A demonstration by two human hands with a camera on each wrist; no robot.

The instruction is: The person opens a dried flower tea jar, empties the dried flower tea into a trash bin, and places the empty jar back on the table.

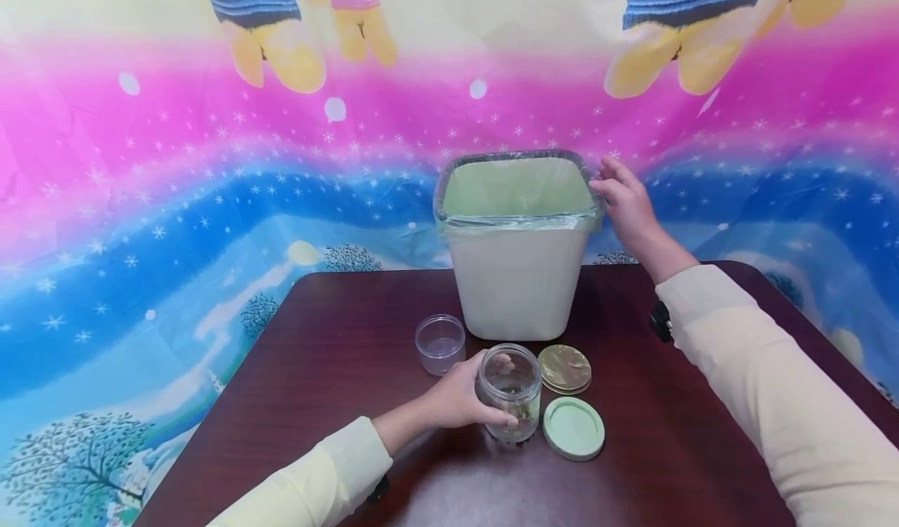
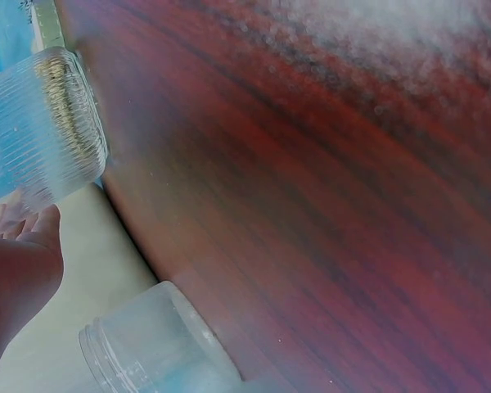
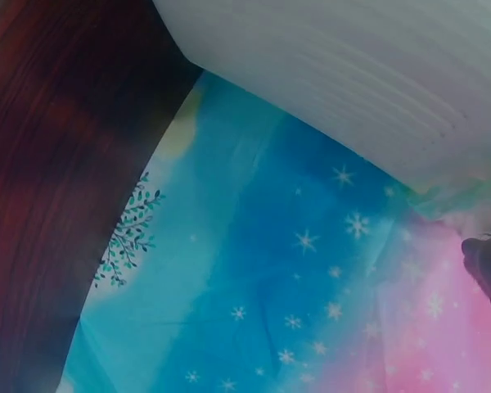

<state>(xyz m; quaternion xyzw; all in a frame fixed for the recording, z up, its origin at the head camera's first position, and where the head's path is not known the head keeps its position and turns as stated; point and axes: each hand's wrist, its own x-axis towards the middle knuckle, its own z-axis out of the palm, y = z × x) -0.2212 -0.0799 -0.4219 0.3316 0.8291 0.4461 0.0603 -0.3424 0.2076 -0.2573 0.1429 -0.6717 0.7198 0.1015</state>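
My left hand (image 1: 467, 394) holds a clear ribbed glass jar (image 1: 523, 414) from its left side, the thumb across the front. The jar is open at the top, and some dry brownish-green bits lie at its bottom. In the left wrist view the same jar (image 2: 41, 131) appears with fingertips against it. My right hand (image 1: 628, 203) is raised at the right rim of a white bin (image 1: 520, 285), its fingers loosely bent. A thin pale-green liner (image 1: 520, 221) folds over that rim. Whether the right fingertips touch the liner cannot be made out.
Left of the jar, before the bin, stands a clear plastic tub (image 1: 440, 347). To the right lie gold-coloured round lids (image 1: 565, 367) and a pale green lid (image 1: 573, 428). The dark wooden table (image 1: 351, 316) backs onto a printed cloth (image 1: 211, 199).
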